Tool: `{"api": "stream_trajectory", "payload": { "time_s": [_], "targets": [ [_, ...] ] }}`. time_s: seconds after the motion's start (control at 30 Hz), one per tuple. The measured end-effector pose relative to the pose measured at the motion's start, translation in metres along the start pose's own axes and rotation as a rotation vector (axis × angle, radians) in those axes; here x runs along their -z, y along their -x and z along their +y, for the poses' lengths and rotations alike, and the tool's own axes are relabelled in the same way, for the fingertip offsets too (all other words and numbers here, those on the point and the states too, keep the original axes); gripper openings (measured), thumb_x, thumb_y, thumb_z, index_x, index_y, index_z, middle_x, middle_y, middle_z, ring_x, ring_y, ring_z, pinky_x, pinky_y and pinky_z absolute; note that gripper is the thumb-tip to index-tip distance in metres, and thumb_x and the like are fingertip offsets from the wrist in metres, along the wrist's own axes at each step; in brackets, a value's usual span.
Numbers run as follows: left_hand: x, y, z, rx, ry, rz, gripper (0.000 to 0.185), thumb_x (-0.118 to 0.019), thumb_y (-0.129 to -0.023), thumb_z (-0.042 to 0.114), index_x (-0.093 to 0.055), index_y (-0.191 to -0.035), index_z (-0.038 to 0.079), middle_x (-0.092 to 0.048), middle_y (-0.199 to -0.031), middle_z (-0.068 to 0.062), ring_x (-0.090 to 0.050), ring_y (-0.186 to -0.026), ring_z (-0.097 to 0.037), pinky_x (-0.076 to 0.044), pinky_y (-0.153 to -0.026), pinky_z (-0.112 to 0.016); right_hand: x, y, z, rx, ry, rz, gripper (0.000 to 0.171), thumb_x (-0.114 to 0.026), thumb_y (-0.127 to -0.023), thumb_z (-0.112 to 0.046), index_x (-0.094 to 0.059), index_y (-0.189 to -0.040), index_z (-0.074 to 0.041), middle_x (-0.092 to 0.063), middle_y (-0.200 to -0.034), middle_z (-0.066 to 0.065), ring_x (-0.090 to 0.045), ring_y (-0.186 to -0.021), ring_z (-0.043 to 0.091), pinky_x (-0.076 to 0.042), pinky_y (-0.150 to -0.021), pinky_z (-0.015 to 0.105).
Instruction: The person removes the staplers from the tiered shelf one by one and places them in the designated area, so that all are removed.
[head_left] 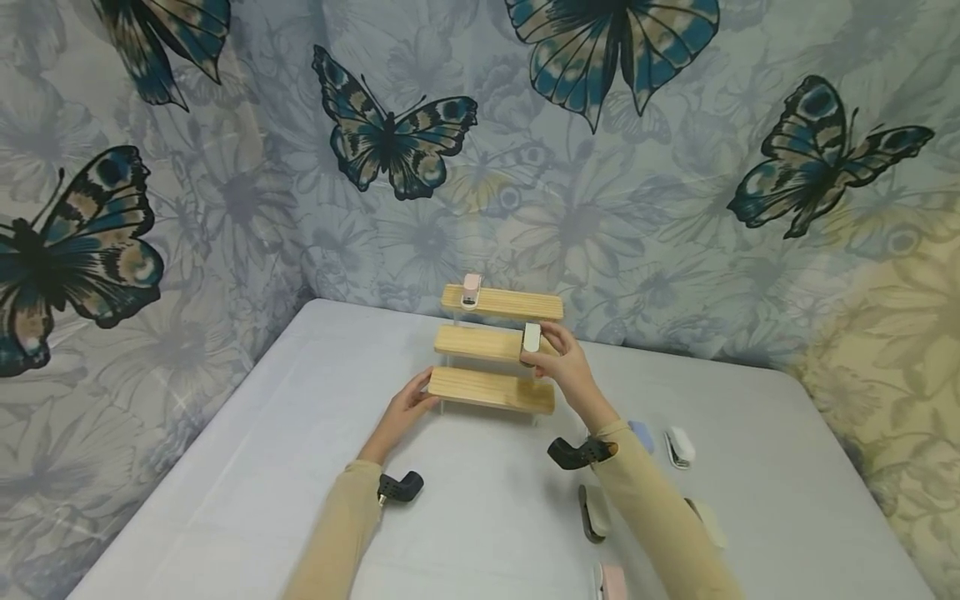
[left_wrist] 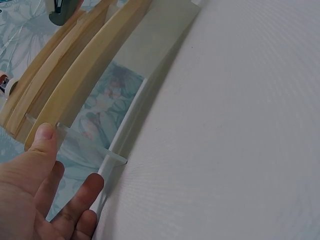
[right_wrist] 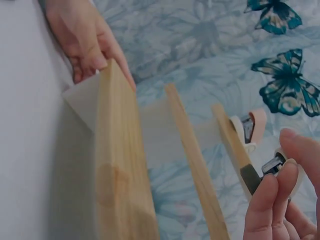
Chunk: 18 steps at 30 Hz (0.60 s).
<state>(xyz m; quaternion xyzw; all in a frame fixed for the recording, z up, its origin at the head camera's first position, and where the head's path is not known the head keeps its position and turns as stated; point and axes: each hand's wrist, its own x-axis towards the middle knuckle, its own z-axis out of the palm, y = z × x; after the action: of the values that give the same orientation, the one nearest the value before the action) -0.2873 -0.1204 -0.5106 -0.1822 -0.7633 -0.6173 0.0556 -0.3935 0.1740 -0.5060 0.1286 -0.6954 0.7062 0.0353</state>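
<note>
The left hand (head_left: 408,406), fingers relaxed, touches the left end of the wooden step shelf (head_left: 491,389). At two o'clock from it, the right hand (head_left: 564,364) pinches a white stapler (head_left: 531,338) on the middle step; a pink stapler (head_left: 471,290) sits at twelve o'clock on the top step.

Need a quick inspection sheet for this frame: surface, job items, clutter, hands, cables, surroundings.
Surface: white table, bare part looks clean.
Job's things: three-step wooden shelf; pink stapler on top step; white stapler at middle step.
Clutter: loose staplers lying on the table by the right forearm.
Grippers: left hand touches the shelf's left end, fingers straight; right hand pinches the white stapler.
Cables: nothing seen.
Surroundings: butterfly-print cloth hung behind and to both sides.
</note>
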Motion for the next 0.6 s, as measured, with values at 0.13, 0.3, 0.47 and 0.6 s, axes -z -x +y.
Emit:
{"api": "stream_trajectory", "payload": {
  "time_s": [0.13, 0.3, 0.47, 0.6],
  "targets": [
    [-0.003, 0.000, 0.000, -0.007, -0.006, -0.017, 0.053, -0.049, -0.078, 0.026, -0.025, -0.125, 0.019, -0.026, -0.124, -0.003, -0.046, -0.091, -0.017, -0.040, -0.073, -0.029, 0.014, 0.018, -0.004, 0.000, 0.012, -0.066, 0.065, -0.066, -0.064, -0.016, -0.032, -0.119, -0.023, -0.028, -0.121, -0.003, -0.047, -0.057, 0.028, -0.042, -0.045, 0.039],
    [-0.005, 0.001, 0.000, 0.007, -0.027, 0.002, 0.054, -0.050, -0.077, 0.028, -0.026, -0.124, 0.018, -0.027, -0.124, -0.003, -0.046, -0.090, -0.016, -0.040, -0.072, -0.029, 0.014, 0.066, -0.066, -0.070, -0.028, -0.176, 0.061, -0.061, -0.069, -0.009, -0.030, -0.121, -0.017, -0.024, -0.124, 0.005, -0.048, -0.056, 0.021, -0.041, -0.047, 0.035],
    [-0.002, 0.001, 0.000, 0.021, -0.033, -0.001, 0.056, -0.050, -0.077, 0.028, -0.025, -0.125, 0.014, -0.028, -0.124, -0.003, -0.047, -0.089, -0.017, -0.040, -0.072, -0.031, 0.010, 0.109, -0.122, -0.178, -0.131, -0.214, 0.060, -0.057, -0.073, -0.008, -0.025, -0.123, -0.015, -0.004, -0.129, 0.011, -0.041, -0.054, 0.013, -0.037, -0.046, 0.029],
    [0.000, 0.001, 0.001, 0.031, -0.045, -0.008, 0.054, -0.049, -0.077, 0.029, -0.024, -0.125, 0.018, -0.027, -0.124, 0.002, -0.046, -0.091, -0.015, -0.039, -0.074, -0.031, 0.013, 0.131, -0.149, -0.274, -0.239, -0.211, 0.060, -0.051, -0.075, 0.000, -0.022, -0.125, -0.015, 0.008, -0.130, 0.010, -0.035, -0.052, 0.010, -0.031, -0.046, 0.023]
  ]
}}
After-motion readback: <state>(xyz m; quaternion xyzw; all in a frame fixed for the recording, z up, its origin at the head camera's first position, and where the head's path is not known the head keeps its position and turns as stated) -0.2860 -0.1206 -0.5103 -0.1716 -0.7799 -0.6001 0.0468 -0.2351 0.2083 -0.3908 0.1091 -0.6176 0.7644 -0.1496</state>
